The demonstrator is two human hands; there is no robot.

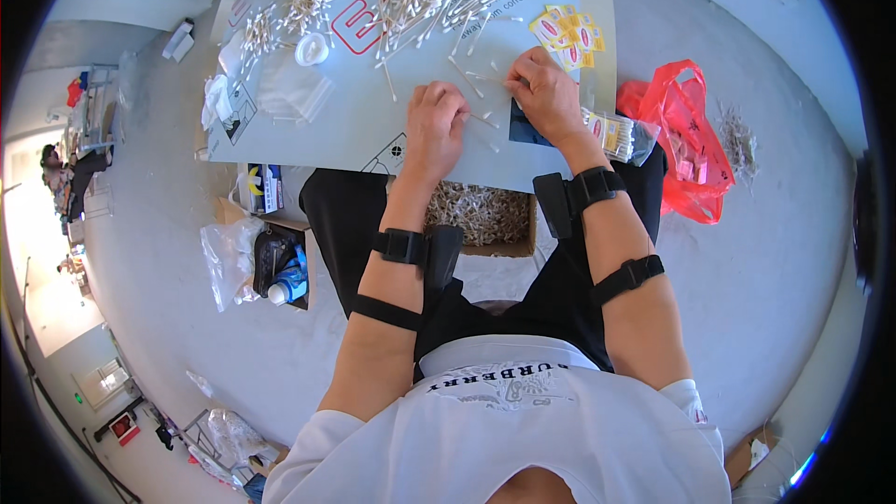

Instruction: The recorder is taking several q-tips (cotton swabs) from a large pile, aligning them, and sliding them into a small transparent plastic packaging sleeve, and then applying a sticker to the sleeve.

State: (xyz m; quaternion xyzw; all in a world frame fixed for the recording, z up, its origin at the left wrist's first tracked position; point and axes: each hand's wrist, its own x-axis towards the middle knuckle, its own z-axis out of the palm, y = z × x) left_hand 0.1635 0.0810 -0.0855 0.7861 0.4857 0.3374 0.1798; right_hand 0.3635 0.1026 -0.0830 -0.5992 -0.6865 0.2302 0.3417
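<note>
My left hand [437, 123] is closed in a pinch over the table's near half, with a thin cotton swab [483, 119] sticking out to the right from its fingertips. A little farther right and farther away, my right hand [545, 91] is also pinched, and a slim swab stick shows at its fingertips. Between and beyond the hands lie a few loose swabs. A large heap of cotton swabs [429, 0] covers the far part of the table [359, 135]. Yellow-and-white packets [569, 35] lie just past my right hand.
A clear bag of swabs [618, 137] lies at the table's right edge, near a red plastic bag [686, 145]. A small round white tub [312, 49] and clear sleeves [294, 93] are at left. Below the table edge, a carton of swabs [485, 215] stands between my legs.
</note>
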